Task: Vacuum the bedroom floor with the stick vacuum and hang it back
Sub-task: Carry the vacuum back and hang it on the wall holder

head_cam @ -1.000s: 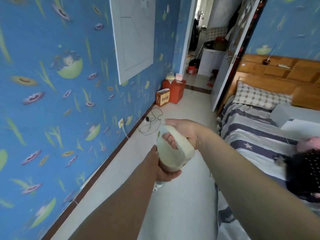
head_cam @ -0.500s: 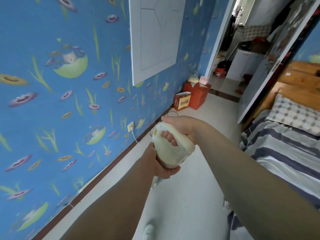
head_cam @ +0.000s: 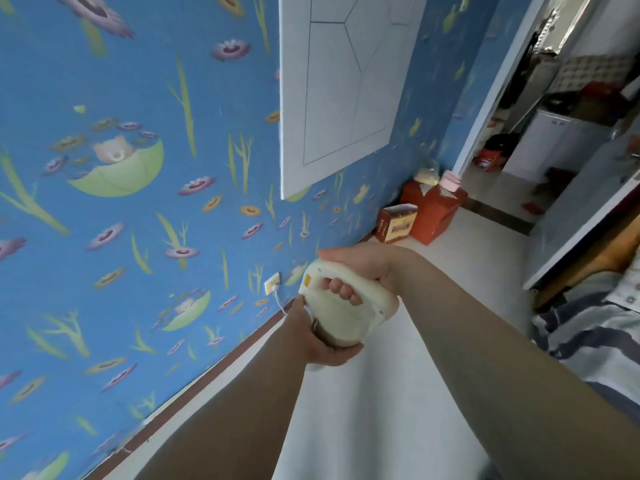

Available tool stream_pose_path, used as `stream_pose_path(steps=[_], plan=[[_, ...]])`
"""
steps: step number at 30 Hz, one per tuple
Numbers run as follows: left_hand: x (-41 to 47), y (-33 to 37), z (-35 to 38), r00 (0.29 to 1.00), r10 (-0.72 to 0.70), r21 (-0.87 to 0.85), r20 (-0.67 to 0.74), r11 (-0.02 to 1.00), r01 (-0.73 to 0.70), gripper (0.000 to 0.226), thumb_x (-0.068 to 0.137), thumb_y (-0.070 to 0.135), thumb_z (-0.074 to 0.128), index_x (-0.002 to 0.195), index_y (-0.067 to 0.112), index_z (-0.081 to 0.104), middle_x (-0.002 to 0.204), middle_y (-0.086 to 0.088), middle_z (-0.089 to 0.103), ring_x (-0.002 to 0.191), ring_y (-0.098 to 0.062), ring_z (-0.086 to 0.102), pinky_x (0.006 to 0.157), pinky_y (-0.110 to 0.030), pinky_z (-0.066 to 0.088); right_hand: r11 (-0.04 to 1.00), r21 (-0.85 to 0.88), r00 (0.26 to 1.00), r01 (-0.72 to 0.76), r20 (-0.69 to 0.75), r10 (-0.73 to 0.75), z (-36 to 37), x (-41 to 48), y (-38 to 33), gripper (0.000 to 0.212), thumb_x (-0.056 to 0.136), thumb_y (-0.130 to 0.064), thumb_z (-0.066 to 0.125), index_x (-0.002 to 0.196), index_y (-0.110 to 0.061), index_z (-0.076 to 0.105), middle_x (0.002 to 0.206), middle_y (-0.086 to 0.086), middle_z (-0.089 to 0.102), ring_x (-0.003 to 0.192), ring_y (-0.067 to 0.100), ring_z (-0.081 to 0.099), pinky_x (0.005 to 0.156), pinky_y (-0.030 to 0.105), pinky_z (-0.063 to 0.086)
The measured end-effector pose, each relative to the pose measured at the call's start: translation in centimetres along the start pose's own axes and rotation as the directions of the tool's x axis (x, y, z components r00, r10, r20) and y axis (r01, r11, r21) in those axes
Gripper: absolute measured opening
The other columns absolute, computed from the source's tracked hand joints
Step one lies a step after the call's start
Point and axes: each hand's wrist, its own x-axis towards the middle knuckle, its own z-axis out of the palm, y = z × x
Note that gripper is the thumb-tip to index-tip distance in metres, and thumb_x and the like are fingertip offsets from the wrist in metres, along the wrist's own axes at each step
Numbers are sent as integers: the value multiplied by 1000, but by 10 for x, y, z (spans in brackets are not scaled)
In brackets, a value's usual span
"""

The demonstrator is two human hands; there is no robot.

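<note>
Gripping the cream plastic stick vacuum handle (head_cam: 346,306), the right hand (head_cam: 367,268) is wrapping its fingers (head_cam: 341,289) through the loop. The left hand (head_cam: 322,341) is cupping the body just below that grip.

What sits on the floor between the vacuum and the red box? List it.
Head view: only one small printed carton, against the red box by the wall. From the vacuum to that carton, the floor is bare.

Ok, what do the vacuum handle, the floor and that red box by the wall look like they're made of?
Vacuum handle: cream molded plastic, smooth, slight sheen. Floor: pale, smooth, faintly glossy; probably tile, though no joints show here. Red box: likely matte cardboard, given its creased, folded edges.
</note>
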Motion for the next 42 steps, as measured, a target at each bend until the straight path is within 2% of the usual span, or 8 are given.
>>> stream_pose_path(steps=[4, 11, 17, 26, 30, 35, 39, 42], plan=[[26, 26, 30, 999, 34, -104, -18, 994, -36, 69, 81, 64, 61, 107, 2, 50, 112, -24, 50, 110, -50, 45, 94, -63, 45, 992, -124, 997, -36, 62, 44, -38, 32, -22, 55, 103, -58, 28, 80, -13, 51, 47, -7, 44, 35, 2, 39, 39, 13, 32], [76, 65, 84, 995, 94, -257, -9, 962, -94, 65, 76, 57, 64, 116, 6, 55, 119, -26, 47, 113, -52, 41, 92, -70, 41, 948, -318, 990, 4, 134, 41, -111, 91, -51, 56, 104, -55, 28, 77, -11, 51, 43, -7, 43, 31, 2, 38, 34, 12, 30], [116, 83, 127, 966, 260, -454, 14, 862, -225, 80, 76, 61, 59, 142, 17, 47, 141, -17, 46, 125, -48, 40, 91, -66, 42, 817, -560, 969, 139, 246, 3, -167, 121, -75, 55, 104, -55, 33, 80, -10, 54, 60, -1, 39, 34, 3, 39, 38, 15, 31], [133, 117, 157, 911, 409, -334, -47, 853, -400, 75, 65, 45, 77, 131, 16, 55, 134, -19, 53, 125, -52, 44, 100, -68, 37, 642, -716, 932, 275, 362, 6, -217, 162, -119, 55, 100, -59, 41, 86, -9, 60, 54, -4, 43, 44, 8, 36, 45, 20, 28], [143, 142, 171, 919, 378, -446, -107, 808, -385, 69, 68, 44, 76, 123, 9, 53, 135, -18, 43, 127, -62, 31, 85, -77, 41, 553, -773, 905, 311, 419, 77, -228, 184, -148, 52, 97, -58, 48, 94, -8, 63, 52, -5, 43, 44, 8, 37, 47, 21, 29], [150, 182, 185, 949, 304, -598, -82, 747, -291, 68, 78, 50, 65, 128, 7, 47, 149, -36, 9, 122, -67, 31, 92, -70, 44, 435, -825, 882, 361, 454, 129, -237, 214, -189, 52, 99, -56, 45, 102, -7, 62, 51, -6, 43, 43, 8, 38, 46, 20, 32], [155, 209, 196, 958, 272, -677, -92, 688, -260, 77, 74, 54, 64, 133, 8, 45, 150, -39, 1, 120, -68, 35, 83, -66, 50, 387, -852, 880, 353, 443, 171, -243, 232, -217, 52, 98, -57, 46, 99, -7, 64, 53, -5, 44, 45, 8, 38, 47, 20, 32], [161, 226, 200, 956, 275, -713, -106, 649, -266, 77, 76, 53, 63, 133, 6, 43, 151, -38, -2, 121, -68, 33, 91, -65, 47, 352, -866, 883, 356, 435, 178, -246, 244, -233, 54, 98, -58, 45, 105, -7, 62, 61, -1, 41, 51, 10, 36, 49, 21, 31]])
